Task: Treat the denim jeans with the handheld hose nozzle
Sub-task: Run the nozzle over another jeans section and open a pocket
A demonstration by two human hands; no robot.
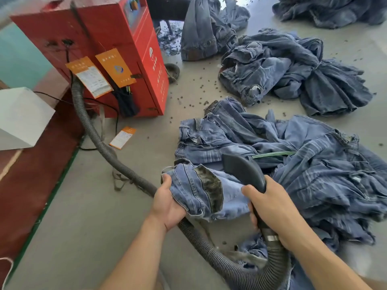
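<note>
My left hand (pixel 167 203) grips the cuff end of a blue denim jeans leg (pixel 201 191), lifted off the floor, with a dark stained band across the fabric. My right hand (pixel 272 208) grips the handle of a black hose nozzle (pixel 243 170), whose tip points away over the held leg towards the pile. A ribbed black hose (pixel 109 151) runs from the nozzle, loops under my arms and leads to a red machine (pixel 117 59). The rest of the jeans lies in a bundle (pixel 314 164) on the grey floor, tied with a green strap (pixel 272 154).
More tied denim bundles (pixel 293 70) lie further back and at the top right (pixel 335 9). Small dark pellets are scattered on the floor between them. A white box (pixel 21 118) stands at the left by a red floor strip. An orange tag (pixel 122 137) lies near the machine.
</note>
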